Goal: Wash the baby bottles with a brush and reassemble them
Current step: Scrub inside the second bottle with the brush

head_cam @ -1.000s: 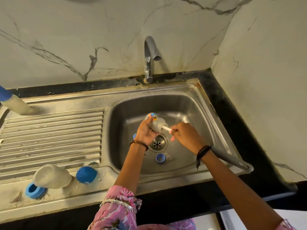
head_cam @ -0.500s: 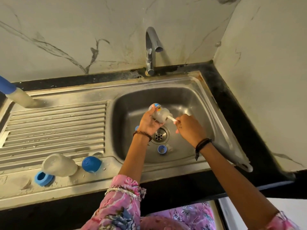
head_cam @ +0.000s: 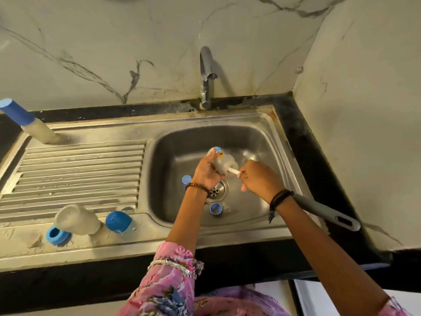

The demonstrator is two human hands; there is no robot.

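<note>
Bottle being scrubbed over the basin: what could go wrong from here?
The left hand holds the soapy bottle in mid-air while the right hand works the brush; it may slip and drop. The blue ring lies beside the open drain, where rinse water could carry it.
</note>
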